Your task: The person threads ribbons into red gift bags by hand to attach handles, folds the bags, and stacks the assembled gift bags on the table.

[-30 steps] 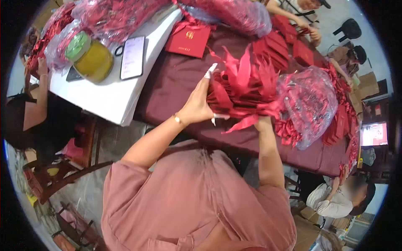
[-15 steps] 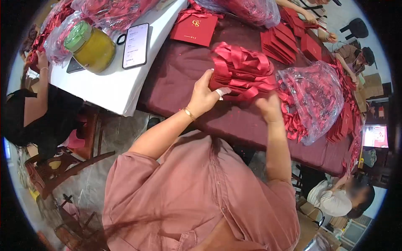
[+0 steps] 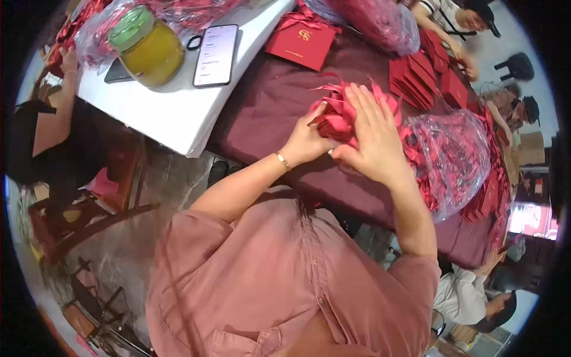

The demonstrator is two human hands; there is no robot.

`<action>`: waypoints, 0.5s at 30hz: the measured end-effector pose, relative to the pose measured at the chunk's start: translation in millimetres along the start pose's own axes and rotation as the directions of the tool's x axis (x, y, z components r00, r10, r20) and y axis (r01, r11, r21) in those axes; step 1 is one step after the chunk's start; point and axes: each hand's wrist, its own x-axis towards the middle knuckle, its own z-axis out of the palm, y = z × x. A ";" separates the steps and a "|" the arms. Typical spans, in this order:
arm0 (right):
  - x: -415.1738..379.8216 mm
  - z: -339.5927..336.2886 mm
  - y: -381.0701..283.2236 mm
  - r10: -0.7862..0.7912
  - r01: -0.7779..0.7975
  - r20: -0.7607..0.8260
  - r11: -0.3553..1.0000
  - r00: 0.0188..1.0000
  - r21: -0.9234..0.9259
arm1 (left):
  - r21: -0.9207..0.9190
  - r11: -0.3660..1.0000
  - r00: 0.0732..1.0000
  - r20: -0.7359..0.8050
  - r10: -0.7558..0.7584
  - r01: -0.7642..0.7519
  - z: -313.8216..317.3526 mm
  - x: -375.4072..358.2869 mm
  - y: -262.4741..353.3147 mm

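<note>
A bundle of red ribboned bags is between my two hands over the dark red tablecloth. My left hand grips the bundle's left side, fingers wrapped round its edge. My right hand lies against the bundle's right side and top with its fingers stretched out. Beside my right hand is a clear plastic bag full of red ribbon bags. A flat red bag with gold lettering lies farther back on the cloth.
On the white table stand a green-lidded jar and a phone. Stacked red bags lie at the back right. Other people are at the left edge and along the right side.
The bundle has turned and its ribbons now stand up between my hands. My right hand has moved up from the bundle's lower right onto its side and top. The view has shifted slightly.
</note>
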 end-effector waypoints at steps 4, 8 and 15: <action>54.5 -13.7 51.6 0.237 -0.113 -0.218 0.878 0.947 0.466 | -0.444 0.715 0.826 0.118 -0.551 0.540 15.9 20.2 24.4; 133.0 10.6 93.8 0.538 -0.641 0.398 0.404 0.743 0.653 | -0.494 0.687 0.808 0.055 -0.587 0.533 32.9 14.4 7.9; 218.8 161.2 118.9 0.659 -0.711 0.598 -0.134 0.457 0.691 | -0.455 0.707 0.803 0.031 -0.595 0.541 35.8 12.3 -13.3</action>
